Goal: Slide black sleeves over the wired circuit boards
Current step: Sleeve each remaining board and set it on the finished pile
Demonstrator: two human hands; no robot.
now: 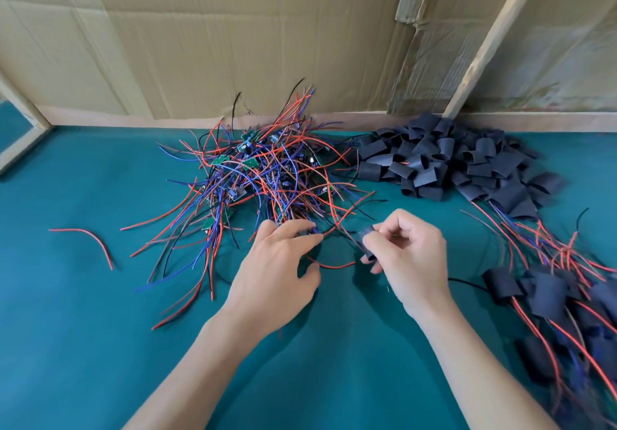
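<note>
A tangled heap of small green circuit boards with red, blue and black wires [263, 172] lies in the middle of the green table. Behind it to the right sits a pile of loose black sleeves [444, 159]. My left hand [277, 269] reaches into the near edge of the heap, its fingertips curled round a few wires there; the board on them is hidden. My right hand [407, 256] pinches one black sleeve [366, 241] between thumb and fingers, just right of the left fingertips. Sleeved boards with trailing wires [551, 292] lie at the right.
The table has a green cloth cover [83, 329]. A single red wire [86, 239] lies apart at the left. Cardboard walls [200, 45] and a wooden slat [494, 39] close off the back. A wooden frame edge [20, 142] stands at the far left.
</note>
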